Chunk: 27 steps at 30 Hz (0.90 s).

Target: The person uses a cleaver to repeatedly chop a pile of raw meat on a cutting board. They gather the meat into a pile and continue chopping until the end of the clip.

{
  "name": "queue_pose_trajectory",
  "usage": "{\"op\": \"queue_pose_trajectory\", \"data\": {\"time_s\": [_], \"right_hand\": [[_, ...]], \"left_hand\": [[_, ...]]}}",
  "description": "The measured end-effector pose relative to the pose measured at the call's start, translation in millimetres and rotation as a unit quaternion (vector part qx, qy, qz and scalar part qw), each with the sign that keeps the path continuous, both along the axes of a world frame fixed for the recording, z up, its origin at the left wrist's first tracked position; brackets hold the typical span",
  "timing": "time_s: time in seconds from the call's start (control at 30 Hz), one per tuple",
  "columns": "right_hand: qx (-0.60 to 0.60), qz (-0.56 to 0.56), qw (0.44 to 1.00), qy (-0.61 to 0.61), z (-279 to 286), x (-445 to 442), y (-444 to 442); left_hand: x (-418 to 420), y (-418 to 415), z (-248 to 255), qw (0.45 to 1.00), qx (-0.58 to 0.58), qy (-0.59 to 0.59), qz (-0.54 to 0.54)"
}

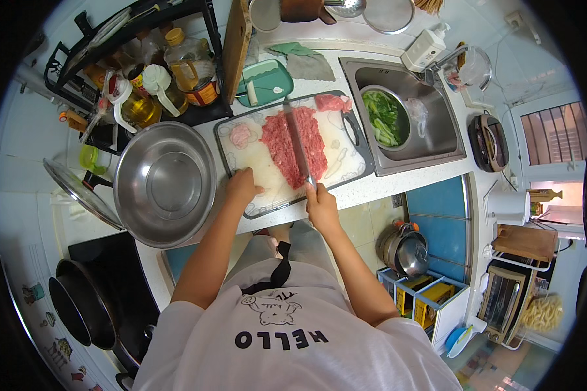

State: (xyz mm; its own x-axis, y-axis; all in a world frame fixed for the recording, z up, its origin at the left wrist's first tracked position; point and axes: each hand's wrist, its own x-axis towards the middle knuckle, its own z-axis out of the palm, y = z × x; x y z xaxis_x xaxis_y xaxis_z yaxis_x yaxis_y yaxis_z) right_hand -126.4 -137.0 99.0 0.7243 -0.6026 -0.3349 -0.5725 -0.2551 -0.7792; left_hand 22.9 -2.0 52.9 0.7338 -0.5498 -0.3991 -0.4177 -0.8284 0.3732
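Note:
My right hand (321, 207) grips the handle of a kitchen knife (297, 141), whose blade lies across a flat spread of minced red meat (279, 141). Under the meat is a pale cutting board (352, 159) with a dark rim and a handle slot at its right end. My left hand (243, 188) rests on the board's near left edge, thumb pointing inward, with no object seen in it. A small pale lump of fat or meat (240, 135) sits at the board's left. At the far right corner lies a pink piece of raw meat (332, 102).
Left of the board stands a large steel bowl (171, 215), near a glass lid (80, 193). Oil bottles (142, 105) fill a black rack. To the right, a steel sink (445, 141) holds a pot of leafy greens (384, 117). A green container (269, 80) sits behind the board.

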Motion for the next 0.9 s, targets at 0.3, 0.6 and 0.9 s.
{"op": "queue_pose_trajectory", "data": {"time_s": [0.3, 0.6, 0.9], "right_hand": [[0.002, -0.044, 0.997, -0.062, 12.6, -12.5, 8.7], [0.282, -0.034, 0.954, -0.096, 29.0, -44.8, -82.2], [0.338, -0.010, 0.941, 0.018, 10.8, -64.0, -194.5]], "left_hand": [[0.0, 0.5, -1.5, 1.000, 0.008, 0.000, 0.008], [1.4, -5.2, -0.2, 1.000, 0.007, -0.001, 0.009], [-0.6, -1.2, -9.7, 0.999, -0.028, 0.005, 0.038]]}}
